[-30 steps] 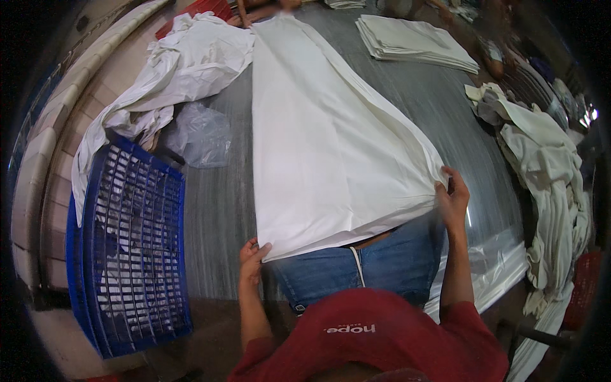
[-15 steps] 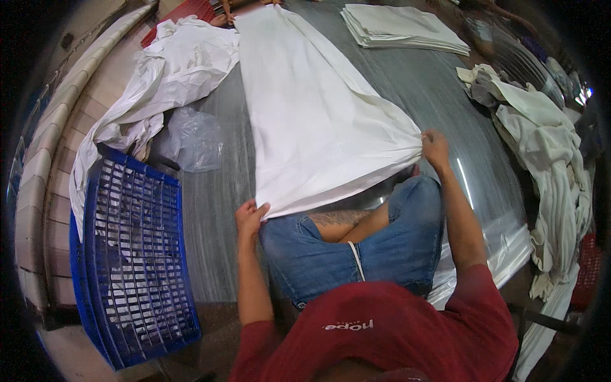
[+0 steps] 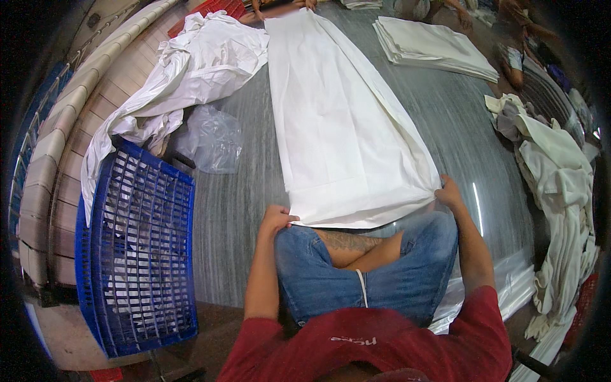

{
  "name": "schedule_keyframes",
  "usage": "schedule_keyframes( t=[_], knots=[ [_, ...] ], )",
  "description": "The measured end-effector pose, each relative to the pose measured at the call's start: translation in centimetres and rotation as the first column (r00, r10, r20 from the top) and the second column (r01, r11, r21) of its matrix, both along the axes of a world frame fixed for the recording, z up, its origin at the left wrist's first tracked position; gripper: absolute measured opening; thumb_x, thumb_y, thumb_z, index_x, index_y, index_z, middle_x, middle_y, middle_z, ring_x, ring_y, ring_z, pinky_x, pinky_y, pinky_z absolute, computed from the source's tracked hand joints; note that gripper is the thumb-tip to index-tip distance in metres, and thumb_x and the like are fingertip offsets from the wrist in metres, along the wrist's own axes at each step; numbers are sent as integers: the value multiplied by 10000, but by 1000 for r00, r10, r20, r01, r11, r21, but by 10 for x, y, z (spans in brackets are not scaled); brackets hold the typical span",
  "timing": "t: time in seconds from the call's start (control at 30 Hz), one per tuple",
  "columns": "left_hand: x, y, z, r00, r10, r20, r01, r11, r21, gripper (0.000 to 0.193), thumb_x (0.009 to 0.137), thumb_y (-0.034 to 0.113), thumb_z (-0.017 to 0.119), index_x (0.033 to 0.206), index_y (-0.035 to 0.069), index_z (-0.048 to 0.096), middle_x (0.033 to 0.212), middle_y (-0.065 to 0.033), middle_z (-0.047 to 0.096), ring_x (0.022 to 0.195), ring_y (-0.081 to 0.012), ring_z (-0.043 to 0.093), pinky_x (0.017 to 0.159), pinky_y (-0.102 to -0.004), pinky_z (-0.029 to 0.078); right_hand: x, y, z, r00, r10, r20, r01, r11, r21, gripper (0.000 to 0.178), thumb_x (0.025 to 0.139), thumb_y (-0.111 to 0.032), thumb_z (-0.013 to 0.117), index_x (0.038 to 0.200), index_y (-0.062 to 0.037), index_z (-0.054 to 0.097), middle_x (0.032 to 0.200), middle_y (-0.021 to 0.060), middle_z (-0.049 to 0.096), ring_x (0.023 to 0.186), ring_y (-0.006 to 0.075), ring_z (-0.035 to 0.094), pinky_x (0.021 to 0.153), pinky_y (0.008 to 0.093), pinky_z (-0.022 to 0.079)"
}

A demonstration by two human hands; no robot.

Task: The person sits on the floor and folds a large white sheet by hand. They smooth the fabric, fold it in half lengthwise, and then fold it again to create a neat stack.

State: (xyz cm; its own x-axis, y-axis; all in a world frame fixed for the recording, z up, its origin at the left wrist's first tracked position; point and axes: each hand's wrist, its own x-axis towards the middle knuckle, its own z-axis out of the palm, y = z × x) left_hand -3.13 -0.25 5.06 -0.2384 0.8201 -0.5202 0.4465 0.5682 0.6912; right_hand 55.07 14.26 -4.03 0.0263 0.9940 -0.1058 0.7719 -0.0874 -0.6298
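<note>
A long white cloth (image 3: 347,134) stretches away from me over the grey tabletop (image 3: 235,254), its near edge just beyond my crossed legs. My left hand (image 3: 277,218) pinches its near left corner. At the near right corner, my right hand (image 3: 449,193) grips a gathered bit of the edge. The cloth lies mostly flat, with soft lengthwise creases and small puckers by my right hand. At the far end another person's hands (image 3: 310,4) are at the narrower edge.
To my left stands a blue plastic crate (image 3: 191,254); behind it lie a clear plastic bag (image 3: 216,140) and a rumpled white cloth heap (image 3: 203,57). Folded white cloths (image 3: 433,48) are stacked at the far right. More loose cloth (image 3: 560,191) hangs along the right side.
The cloth's near edge has gone from slanted and bunched to straighter and flatter. My right hand has come lower, nearly level with my left. The whole view has shifted slightly.
</note>
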Motion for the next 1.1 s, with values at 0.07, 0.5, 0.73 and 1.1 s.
schedule_keyframes(
  t=[0.07,0.5,0.73,1.1],
  knots=[
    [0,-4,-3,1000,8,-21,-7,1000,25,220,662,144,854,715,8,689,603,-37,615,497,-116,540,462,-279,407,-22,1,23,995,88,49,-92,992,83,664,648,-168,713,1265,17,547,1252,268,583,1152,372,588,970,416,471],
    [17,-2,-3,996,76,-56,-72,995,69,190,636,58,821,760,-7,692,641,-45,627,509,-108,529,487,-260,415,-31,35,15,859,-293,-421,273,956,-108,339,770,-267,673,937,26,631,916,162,643,893,291,614,800,406,473],
    [3,-11,-5,991,58,-120,-58,998,0,194,639,65,828,744,-5,681,646,-60,631,519,-114,549,496,-272,436,-41,25,20,798,-443,-408,279,873,-401,361,722,-182,720,967,78,665,880,162,672,760,265,641,672,401,493],
    [27,33,-8,727,-262,-635,229,964,-135,579,595,239,848,1089,30,632,1001,-182,679,921,-332,660,815,-420,525,-11,13,-5,852,-380,-361,234,892,-388,417,597,-74,835,935,51,625,936,160,660,800,254,649,669,397,515]
  ],
)
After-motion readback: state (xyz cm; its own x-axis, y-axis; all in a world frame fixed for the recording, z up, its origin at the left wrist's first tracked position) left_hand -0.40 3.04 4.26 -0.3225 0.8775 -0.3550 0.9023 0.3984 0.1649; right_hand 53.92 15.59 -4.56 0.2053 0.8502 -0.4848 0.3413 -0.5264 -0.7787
